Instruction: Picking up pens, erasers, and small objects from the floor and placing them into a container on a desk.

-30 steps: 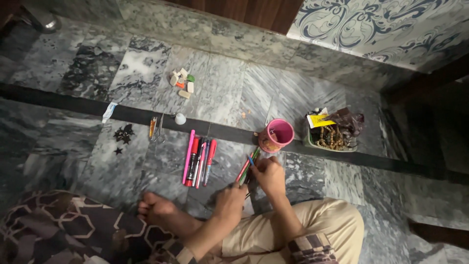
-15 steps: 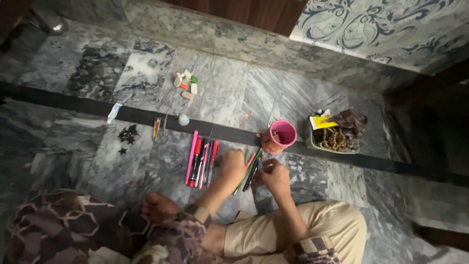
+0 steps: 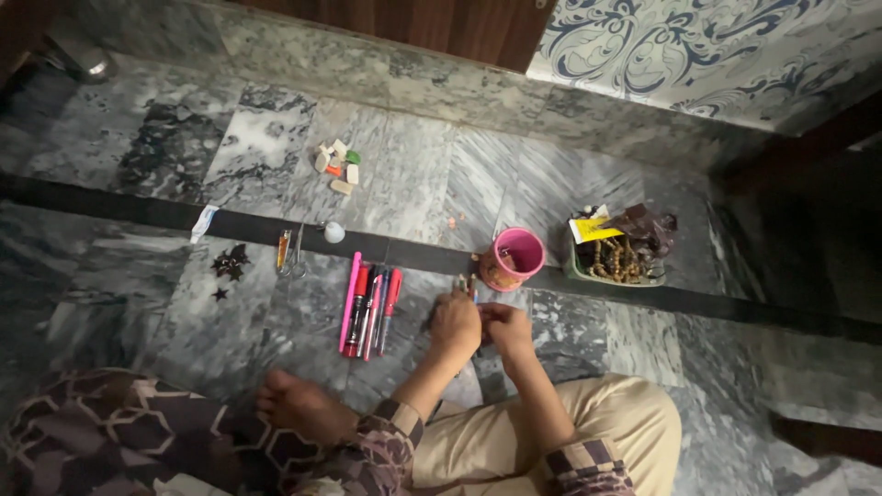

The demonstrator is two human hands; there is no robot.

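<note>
Both hands meet just below the pink cup [image 3: 517, 256]: left hand [image 3: 457, 323] and right hand [image 3: 507, 328] close around a bundle of pens [image 3: 468, 287], tips pointing up toward the cup.

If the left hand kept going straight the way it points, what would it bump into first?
Probably the pink cup. The left hand points up the floor, slightly right, gripping pencils; the cup stands just beyond, though depth is hard to judge.
</note>
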